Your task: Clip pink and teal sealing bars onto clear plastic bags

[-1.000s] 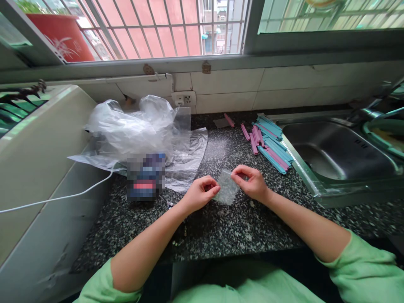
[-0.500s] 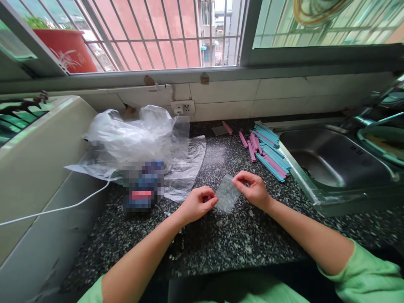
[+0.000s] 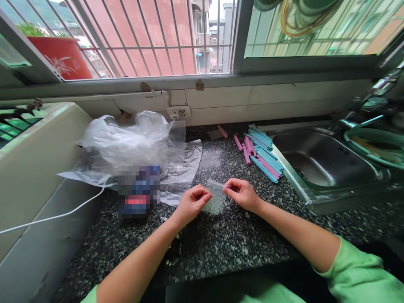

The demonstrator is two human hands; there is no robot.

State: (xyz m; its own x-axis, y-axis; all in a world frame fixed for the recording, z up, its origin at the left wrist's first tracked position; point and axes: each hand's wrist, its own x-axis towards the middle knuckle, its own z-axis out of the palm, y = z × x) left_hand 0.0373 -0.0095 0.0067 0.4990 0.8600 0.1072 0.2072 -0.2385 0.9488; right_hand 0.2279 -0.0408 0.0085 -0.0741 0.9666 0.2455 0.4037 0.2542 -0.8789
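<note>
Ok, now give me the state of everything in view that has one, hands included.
Small clear bag: held at two sides; open or sealed, unclear
Left hand: pinching its left edge
Right hand: pinching its upper right corner
Pink and blue strips: loosely piled beside the sink
Clear plastic heap: crumpled
White cable: slack
Window: appears partly open
Blurred-out item: cannot tell

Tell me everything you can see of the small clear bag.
The bag is small, see-through and flat-looking, apparently thin plastic, with a paler band along its top edge. It sits slightly tilted between the left hand, at its left edge, and the right hand, pinching its upper right corner. Whether it is open or touches the counter cannot be told.
</note>
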